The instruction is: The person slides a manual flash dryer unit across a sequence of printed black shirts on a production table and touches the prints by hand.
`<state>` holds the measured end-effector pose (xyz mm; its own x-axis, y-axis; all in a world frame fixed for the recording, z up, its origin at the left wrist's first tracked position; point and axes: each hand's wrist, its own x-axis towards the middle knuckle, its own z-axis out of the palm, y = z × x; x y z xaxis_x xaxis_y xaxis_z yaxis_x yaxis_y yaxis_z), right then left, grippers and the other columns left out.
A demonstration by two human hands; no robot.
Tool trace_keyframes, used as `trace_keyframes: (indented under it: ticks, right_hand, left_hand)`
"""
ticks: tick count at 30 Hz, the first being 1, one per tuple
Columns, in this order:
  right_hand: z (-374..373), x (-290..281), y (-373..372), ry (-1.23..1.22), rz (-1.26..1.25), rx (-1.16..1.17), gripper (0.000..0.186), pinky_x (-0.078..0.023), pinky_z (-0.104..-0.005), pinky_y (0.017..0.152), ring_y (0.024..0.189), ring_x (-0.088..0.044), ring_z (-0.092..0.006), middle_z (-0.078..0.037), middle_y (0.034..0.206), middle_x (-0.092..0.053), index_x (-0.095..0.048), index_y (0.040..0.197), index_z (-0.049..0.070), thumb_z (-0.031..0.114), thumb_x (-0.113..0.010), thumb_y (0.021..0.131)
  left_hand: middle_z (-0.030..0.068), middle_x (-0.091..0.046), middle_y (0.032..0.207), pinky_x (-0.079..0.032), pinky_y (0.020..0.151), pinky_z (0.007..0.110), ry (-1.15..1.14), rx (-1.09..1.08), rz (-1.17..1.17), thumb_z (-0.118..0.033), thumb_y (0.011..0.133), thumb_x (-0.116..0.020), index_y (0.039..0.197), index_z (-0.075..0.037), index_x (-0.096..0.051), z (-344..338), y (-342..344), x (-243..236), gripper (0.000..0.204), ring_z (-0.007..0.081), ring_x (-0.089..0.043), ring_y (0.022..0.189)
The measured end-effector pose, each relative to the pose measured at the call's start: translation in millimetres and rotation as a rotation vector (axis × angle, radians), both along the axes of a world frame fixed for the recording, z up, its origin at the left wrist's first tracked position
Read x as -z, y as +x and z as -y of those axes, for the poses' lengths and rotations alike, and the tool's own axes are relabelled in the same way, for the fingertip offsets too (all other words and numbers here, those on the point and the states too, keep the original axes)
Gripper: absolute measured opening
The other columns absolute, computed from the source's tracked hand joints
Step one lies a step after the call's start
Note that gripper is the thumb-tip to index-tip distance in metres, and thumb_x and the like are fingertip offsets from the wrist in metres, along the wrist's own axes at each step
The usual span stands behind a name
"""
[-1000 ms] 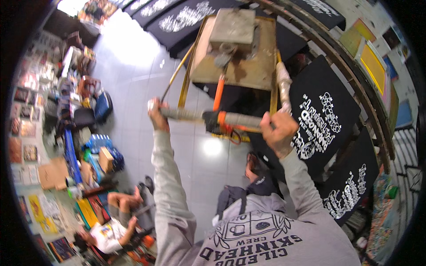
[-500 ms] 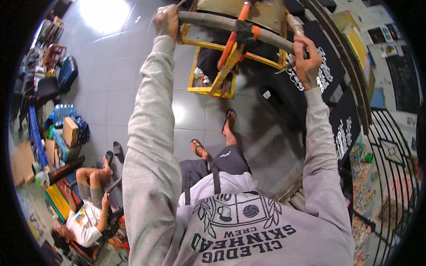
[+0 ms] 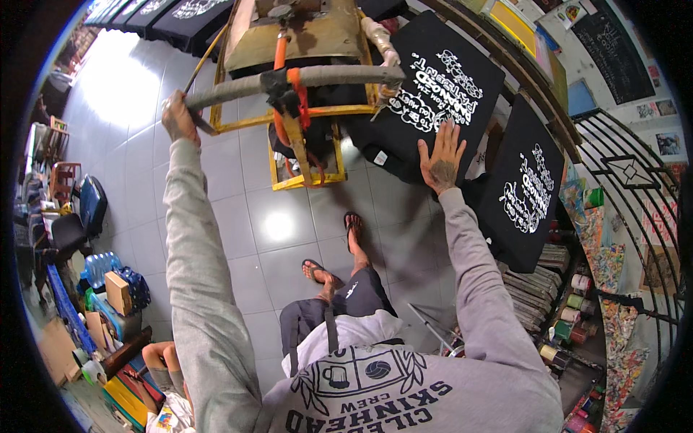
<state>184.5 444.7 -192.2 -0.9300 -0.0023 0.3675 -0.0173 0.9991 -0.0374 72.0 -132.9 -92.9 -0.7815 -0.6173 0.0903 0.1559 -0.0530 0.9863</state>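
The left hand [image 3: 180,118] grips the left end of the wrapped handlebar [image 3: 336,75] on a yellow frame [image 3: 339,110]; the right hand [image 3: 442,160], spread and holding nothing, is over a black printed T-shirt [image 3: 437,94] beside it, contact unclear. A steady bar and light, flat palm should spare the print. Grey tiles [image 3: 231,231] floor the room; a black grille [image 3: 635,167] stands rightward.

At left, a blue chair [image 3: 92,205] stands on the grey floor [image 3: 224,224]; nearer, a box [image 3: 117,291] sits beside a clear-blue jug [image 3: 99,270]. At right are a blackboard [image 3: 615,59], a black grille [image 3: 626,173] and jars [image 3: 579,302].
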Motion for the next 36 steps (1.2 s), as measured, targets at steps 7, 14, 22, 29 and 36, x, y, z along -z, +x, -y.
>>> trace_keyframes:
  ticks: [7, 14, 22, 29, 36]
  right_hand:
    - [-6, -4, 5, -0.024, 0.166, 0.102, 0.076, -0.005, -0.0655, 0.125, 0.16, -0.011, -0.0388, -0.016, 0.172, -0.021, -0.036, 0.161, 0.005, 0.058, -0.037, 0.107]
    - [-2, -4, 8, -0.069, 0.132, 0.116, 0.072, -0.003, -0.0693, 0.123, 0.16, -0.01, -0.0396, -0.016, 0.171, -0.025, -0.042, 0.158, 0.005, 0.056, -0.041, 0.107]
    - [7, -15, 9, -0.133, 0.037, 0.132, 0.06, -0.005, -0.072, 0.121, 0.159, -0.013, -0.0419, -0.022, 0.165, -0.032, -0.059, 0.142, 0.001, 0.047, -0.053, 0.103]
    - [71, -88, -28, -1.093, -0.043, -0.125, 0.057, -0.034, -0.0474, 0.119, 0.144, -0.044, -0.0429, -0.026, 0.152, -0.051, -0.057, 0.141, -0.002, 0.044, -0.051, 0.107]
    - [143, -142, -76, -1.635, 0.084, -0.101, 0.063, -0.049, -0.0302, 0.076, 0.089, -0.06, -0.0142, -0.007, 0.111, -0.068, -0.055, 0.141, 0.0, 0.048, -0.06, 0.102]
  left_hand:
    - [0.008, -0.055, 0.081, -0.051, 0.05, 0.032, 0.082, -0.085, -0.055, -0.018, 0.09, -0.063, 0.093, -0.005, -0.054, -7, 18, -10, 0.016, 0.0193, -0.059, 0.062]
    - [0.0071, -0.053, 0.079, -0.05, 0.049, 0.033, 0.142, -0.102, -0.052, -0.019, 0.09, -0.063, 0.095, -0.005, -0.052, -16, 36, -17, 0.019, 0.0186, -0.056, 0.057]
    - [0.0077, -0.056, 0.076, -0.046, 0.047, 0.031, 0.154, -0.178, -0.045, -0.018, 0.091, -0.06, 0.092, -0.005, -0.054, -36, 63, -22, 0.015, 0.0181, -0.055, 0.056]
    - [0.0022, -0.053, 0.075, -0.045, 0.05, 0.03, 0.113, -0.257, -0.07, -0.015, 0.09, -0.06, 0.089, -0.007, -0.058, -51, 83, -21, 0.008, 0.015, -0.053, 0.06]
    - [-0.0003, -0.049, 0.079, -0.039, 0.054, 0.029, 0.148, -0.322, -0.03, -0.021, 0.088, -0.06, 0.089, -0.01, -0.055, -82, 112, -39, 0.013, 0.0122, -0.047, 0.066]
